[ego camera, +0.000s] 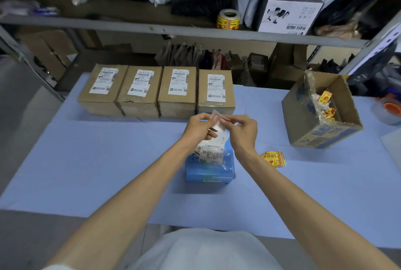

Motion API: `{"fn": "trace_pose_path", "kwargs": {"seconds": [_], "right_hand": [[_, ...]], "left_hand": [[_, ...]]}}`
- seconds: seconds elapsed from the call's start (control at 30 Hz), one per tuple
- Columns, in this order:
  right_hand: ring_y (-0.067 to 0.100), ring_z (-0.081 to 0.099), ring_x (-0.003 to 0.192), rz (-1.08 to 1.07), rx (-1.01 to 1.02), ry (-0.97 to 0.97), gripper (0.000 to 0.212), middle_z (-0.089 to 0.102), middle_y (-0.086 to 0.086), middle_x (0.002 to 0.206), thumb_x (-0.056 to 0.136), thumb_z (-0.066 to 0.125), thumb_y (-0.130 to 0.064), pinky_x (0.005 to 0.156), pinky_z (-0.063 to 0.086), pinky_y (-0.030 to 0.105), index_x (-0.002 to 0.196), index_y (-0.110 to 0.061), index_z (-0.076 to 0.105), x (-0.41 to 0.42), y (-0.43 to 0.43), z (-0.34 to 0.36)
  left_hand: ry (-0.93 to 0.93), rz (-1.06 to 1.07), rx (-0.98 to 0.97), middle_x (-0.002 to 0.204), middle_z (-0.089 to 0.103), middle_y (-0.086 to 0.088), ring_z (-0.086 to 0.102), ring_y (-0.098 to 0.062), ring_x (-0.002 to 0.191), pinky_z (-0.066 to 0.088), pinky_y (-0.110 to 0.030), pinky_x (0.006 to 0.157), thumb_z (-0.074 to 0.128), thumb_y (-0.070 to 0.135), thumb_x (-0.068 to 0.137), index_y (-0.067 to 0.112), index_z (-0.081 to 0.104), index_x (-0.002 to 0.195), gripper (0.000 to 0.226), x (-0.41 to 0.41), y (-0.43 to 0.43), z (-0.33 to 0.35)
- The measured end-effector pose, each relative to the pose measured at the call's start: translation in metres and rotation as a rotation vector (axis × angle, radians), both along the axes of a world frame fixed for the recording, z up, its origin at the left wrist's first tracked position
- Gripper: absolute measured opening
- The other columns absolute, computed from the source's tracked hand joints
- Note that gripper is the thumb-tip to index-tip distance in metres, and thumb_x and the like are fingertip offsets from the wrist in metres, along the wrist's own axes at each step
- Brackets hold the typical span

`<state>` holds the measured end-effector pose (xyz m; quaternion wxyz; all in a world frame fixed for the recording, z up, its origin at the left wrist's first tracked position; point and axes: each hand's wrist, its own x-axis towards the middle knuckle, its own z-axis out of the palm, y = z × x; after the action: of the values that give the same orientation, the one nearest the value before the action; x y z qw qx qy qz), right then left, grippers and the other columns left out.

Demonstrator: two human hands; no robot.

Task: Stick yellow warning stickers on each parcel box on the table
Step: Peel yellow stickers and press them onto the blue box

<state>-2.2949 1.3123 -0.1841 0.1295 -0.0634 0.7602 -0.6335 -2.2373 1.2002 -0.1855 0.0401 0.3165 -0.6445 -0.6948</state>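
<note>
Both hands' grip pinching thin white sticker sheet [217, 122]: left hand [198, 127], right hand [244, 131]; glossy blue box [209, 169] beneath.

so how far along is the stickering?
Done: nothing visible; the four brown boxes in the back row show only white shipping labels. In hand: left hand and right hand pinch a small pale sheet above the blue parcel. Left: all five parcels; loose yellow stickers wait beside it.
</note>
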Motion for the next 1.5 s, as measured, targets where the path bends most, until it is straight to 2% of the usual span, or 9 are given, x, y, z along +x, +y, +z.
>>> {"fn": "trace_pose_path", "kwargs": {"seconds": [0.1,0.23,0.43,0.53,0.8,0.97,1.13,1.33,1.5], "right_hand": [[0.020,0.064,0.071,0.042,-0.070,-0.008,0.008,0.071,-0.002,0.075,0.078,0.078,-0.013,0.068,0.052,0.031,0.082,-0.020,0.078,0.002,-0.001,0.006],[0.016,0.053,0.045,0.067,-0.091,-0.059,0.008,0.066,0.010,0.062,0.086,0.071,-0.015,0.044,0.042,0.024,0.089,-0.009,0.076,0.004,0.001,0.007],[0.018,0.072,0.071,0.191,-0.036,-0.070,0.015,0.075,0.007,0.075,0.089,0.068,-0.019,0.068,0.059,0.031,0.081,-0.010,0.076,0.009,0.001,-0.001],[0.022,0.072,0.071,0.199,-0.016,-0.107,0.008,0.074,0.009,0.074,0.085,0.072,-0.012,0.073,0.060,0.034,0.080,-0.008,0.076,0.009,0.001,-0.005],[0.014,0.070,0.060,0.125,-0.034,-0.179,0.038,0.071,0.007,0.072,0.076,0.074,0.007,0.058,0.058,0.023,0.096,-0.007,0.046,0.007,-0.004,-0.005],[0.020,0.068,0.066,0.068,-0.050,-0.209,0.027,0.070,0.009,0.072,0.076,0.073,0.007,0.060,0.055,0.027,0.088,-0.009,0.056,-0.002,-0.010,-0.004],[0.026,0.067,0.076,0.056,-0.055,-0.195,0.029,0.065,0.018,0.075,0.077,0.070,0.011,0.071,0.054,0.032,0.099,-0.004,0.057,-0.013,-0.014,-0.006],[0.020,0.071,0.066,0.226,-0.009,-0.169,0.029,0.070,0.012,0.067,0.072,0.075,0.010,0.063,0.058,0.029,0.092,-0.002,0.057,-0.013,-0.016,-0.003],[0.022,0.064,0.071,0.205,0.026,-0.258,0.014,0.067,0.011,0.073,0.078,0.074,0.002,0.065,0.049,0.030,0.086,-0.004,0.064,-0.022,-0.016,-0.004]], "left_hand": [[-0.032,0.032,-0.005,0.061,0.053,0.000,0.050,-0.007,0.043,0.039,-0.017,0.045,0.055,0.035,0.096,0.016,0.058,0.078,0.027,0.002,-0.007,0.001],[-0.081,0.086,0.071,0.060,0.052,-0.001,0.048,-0.005,0.039,0.038,-0.017,0.045,0.054,0.035,0.096,0.016,0.056,0.074,0.030,0.004,-0.012,0.002],[-0.058,0.172,0.148,0.079,0.065,-0.006,0.059,-0.015,0.072,0.048,-0.017,0.064,0.067,0.013,0.087,0.008,0.065,0.088,0.005,0.004,-0.015,0.001],[-0.062,0.163,0.084,0.093,0.065,-0.007,0.062,-0.016,0.082,0.049,-0.019,0.067,0.075,-0.002,0.076,0.007,0.059,0.104,0.034,0.007,-0.017,0.000],[0.009,0.091,0.011,0.086,0.068,-0.003,0.065,-0.014,0.081,0.050,-0.020,0.067,0.073,-0.003,0.078,0.016,0.064,0.085,0.022,0.011,-0.021,-0.005],[0.016,0.063,0.074,0.075,0.067,-0.011,0.065,-0.010,0.059,0.051,-0.016,0.057,0.065,-0.003,0.084,0.009,0.060,0.082,0.013,0.009,-0.028,-0.004],[-0.032,-0.188,0.116,0.077,0.067,-0.013,0.068,-0.015,0.066,0.055,-0.020,0.063,0.067,-0.002,0.084,0.009,0.055,0.083,0.016,0.010,-0.029,0.000],[0.018,-0.084,-0.069,0.080,0.065,0.000,0.061,-0.015,0.075,0.050,-0.028,0.069,0.066,0.011,0.088,0.017,0.062,0.079,0.011,-0.003,-0.035,-0.004],[0.052,-0.067,0.015,0.077,0.065,-0.005,0.062,-0.014,0.070,0.054,-0.020,0.063,0.061,0.005,0.090,0.012,0.059,0.079,0.014,0.000,-0.035,-0.010]]}}
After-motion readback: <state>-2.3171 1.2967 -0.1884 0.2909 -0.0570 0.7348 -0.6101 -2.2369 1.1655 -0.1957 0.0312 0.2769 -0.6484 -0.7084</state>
